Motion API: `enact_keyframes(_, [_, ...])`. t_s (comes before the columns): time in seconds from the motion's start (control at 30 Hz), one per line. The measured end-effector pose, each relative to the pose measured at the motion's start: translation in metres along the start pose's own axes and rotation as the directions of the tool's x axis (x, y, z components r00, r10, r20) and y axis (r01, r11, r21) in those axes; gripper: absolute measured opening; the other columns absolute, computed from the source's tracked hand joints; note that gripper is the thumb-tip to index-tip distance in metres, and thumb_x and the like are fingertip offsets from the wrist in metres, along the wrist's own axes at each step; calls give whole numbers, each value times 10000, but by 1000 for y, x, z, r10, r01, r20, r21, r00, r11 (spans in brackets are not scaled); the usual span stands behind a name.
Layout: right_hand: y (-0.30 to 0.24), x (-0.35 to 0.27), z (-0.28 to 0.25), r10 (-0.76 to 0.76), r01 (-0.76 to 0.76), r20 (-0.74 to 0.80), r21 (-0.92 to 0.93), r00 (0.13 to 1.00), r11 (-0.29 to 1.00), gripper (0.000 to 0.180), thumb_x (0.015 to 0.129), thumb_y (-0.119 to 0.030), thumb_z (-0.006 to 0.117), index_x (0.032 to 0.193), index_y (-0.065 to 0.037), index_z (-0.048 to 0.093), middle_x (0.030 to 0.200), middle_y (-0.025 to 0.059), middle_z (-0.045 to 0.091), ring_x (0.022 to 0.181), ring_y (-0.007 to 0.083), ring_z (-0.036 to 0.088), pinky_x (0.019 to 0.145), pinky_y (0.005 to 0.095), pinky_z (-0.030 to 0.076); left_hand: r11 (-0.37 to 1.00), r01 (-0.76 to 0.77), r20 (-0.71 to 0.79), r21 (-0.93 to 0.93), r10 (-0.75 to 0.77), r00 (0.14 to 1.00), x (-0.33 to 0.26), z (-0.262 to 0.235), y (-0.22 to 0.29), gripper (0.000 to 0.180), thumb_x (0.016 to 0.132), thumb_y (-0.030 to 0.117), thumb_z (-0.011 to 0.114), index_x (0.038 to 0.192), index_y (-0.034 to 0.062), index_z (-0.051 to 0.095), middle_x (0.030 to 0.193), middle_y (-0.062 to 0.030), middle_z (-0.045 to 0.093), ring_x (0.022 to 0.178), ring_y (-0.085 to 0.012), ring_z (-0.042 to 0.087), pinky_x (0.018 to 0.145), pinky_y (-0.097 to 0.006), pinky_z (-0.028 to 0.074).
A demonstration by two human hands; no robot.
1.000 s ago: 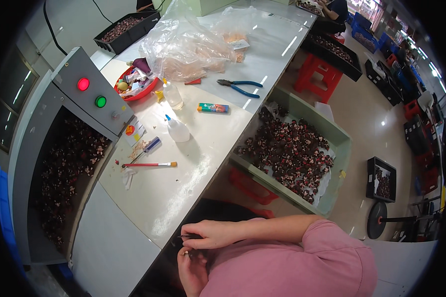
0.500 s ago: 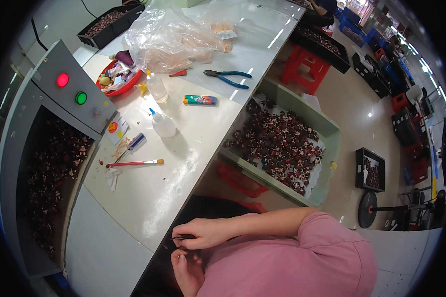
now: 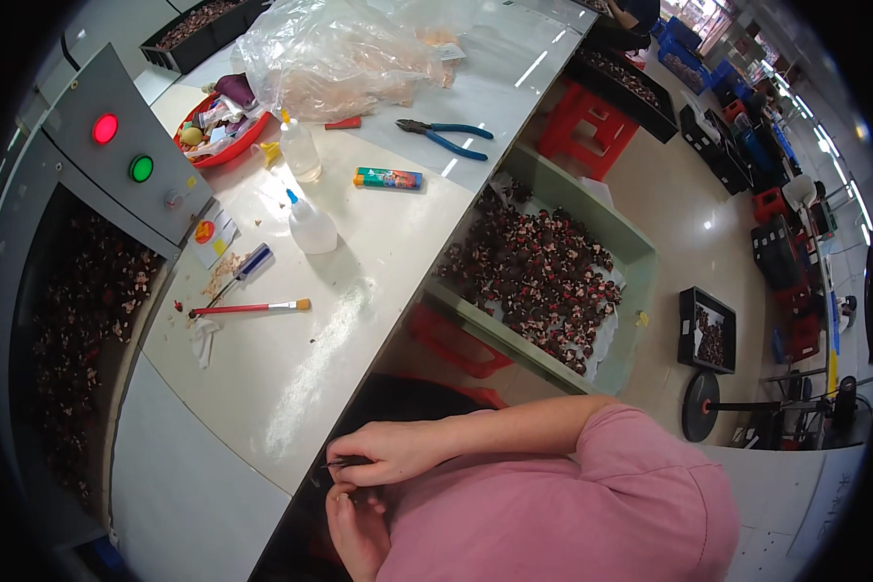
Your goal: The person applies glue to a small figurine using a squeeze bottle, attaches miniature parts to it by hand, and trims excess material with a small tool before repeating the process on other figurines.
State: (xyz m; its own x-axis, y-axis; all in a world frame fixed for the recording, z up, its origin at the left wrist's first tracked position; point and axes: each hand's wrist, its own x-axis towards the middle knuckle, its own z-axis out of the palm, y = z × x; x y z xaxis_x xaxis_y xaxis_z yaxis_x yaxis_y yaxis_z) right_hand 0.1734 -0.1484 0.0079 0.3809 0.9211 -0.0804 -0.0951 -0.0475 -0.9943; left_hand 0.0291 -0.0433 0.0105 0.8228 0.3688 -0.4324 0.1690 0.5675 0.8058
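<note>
Over the dark area at the table's near edge, my right hand (image 3: pixel 390 452) is closed on a thin dark pointed tool (image 3: pixel 351 462). Its kind is hard to make out. Just below, my left hand (image 3: pixel 355 533) has its fingers curled up close to the right hand and the tool's tip. Whatever the left fingers pinch is hidden or too small to name. A red-handled paintbrush (image 3: pixel 247 308) and a screwdriver (image 3: pixel 252 262) with a blue handle lie on the table (image 3: pixel 262 398) farther away. Two squeeze bottles, one with a blue tip (image 3: pixel 312 228) and one with a yellow tip (image 3: pixel 301 155), stand beyond them.
At left is a grey machine (image 3: pixel 78 112) with red and green lights, full of small dark pieces. A green tub (image 3: pixel 640 281) of similar pieces stands right of the table. Blue-handled cutters (image 3: pixel 456 141), a plastic bag (image 3: pixel 330 63) and a red basket (image 3: pixel 228 153) are at the back.
The view has shifted slightly, so the table things sit a little farther left and up. Both hands stay close together, and the right one keeps the dark tool.
</note>
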Motion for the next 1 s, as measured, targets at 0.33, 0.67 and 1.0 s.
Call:
enact_keyframes(0.33, [6,-3,4,-30,33,43,-70,999,997,173,893,-164,478,880,1,526,798,116,623,718,249,601,645,341,466,999,-45,73,-30,47,996,-4,-8,-1,217,947,285,473,971,70,455,817,-15,458,728,-123,443,662,-259,349])
enact_keyframes(0.67, [7,-2,2,-11,15,47,-86,999,996,163,852,-119,461,928,4,537,822,131,623,745,258,607,665,348,472,1000,-21,16,2,21,1000,-5,1,2,264,931,255,473,1087,42,482,884,-27,495,776,-127,478,675,-252,377])
enact_keyframes(1.0, [-2,2,3,-12,12,-2,-14,1000,1000,218,863,-174,484,954,9,559,801,140,627,735,233,606,689,334,480,998,-25,87,-57,30,996,-2,-15,1,215,912,230,476,1028,49,480,982,-53,508,778,-132,481,663,-258,387])
